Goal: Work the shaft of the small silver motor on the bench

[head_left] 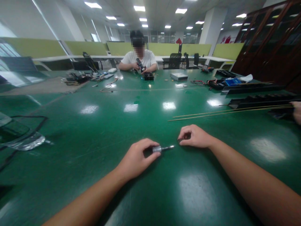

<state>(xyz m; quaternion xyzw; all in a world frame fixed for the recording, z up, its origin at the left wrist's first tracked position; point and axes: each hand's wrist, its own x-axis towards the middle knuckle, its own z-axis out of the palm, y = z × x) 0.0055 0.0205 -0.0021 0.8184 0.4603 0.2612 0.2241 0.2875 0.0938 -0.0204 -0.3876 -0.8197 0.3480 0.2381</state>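
Observation:
My left hand (138, 154) is closed around a silver cylindrical tool with a thin shaft (157, 149), gripped between thumb and fingers. Its narrow metal shaft points right, toward my other hand, just above the green tabletop. My right hand (195, 137) is in a pinch, with thumb and fingertips on a small dark ridged piece (180, 140); its exact kind is too small to make out. A short gap separates the shaft's tip from that piece.
Thin brass-coloured rods (199, 117) lie beyond my right hand; another person's hand (296, 112) is at their right end. Black channel pieces (256, 102) sit behind. A clear plastic container (21, 138) is at left. Across the table, a person (138, 59) holds a power tool.

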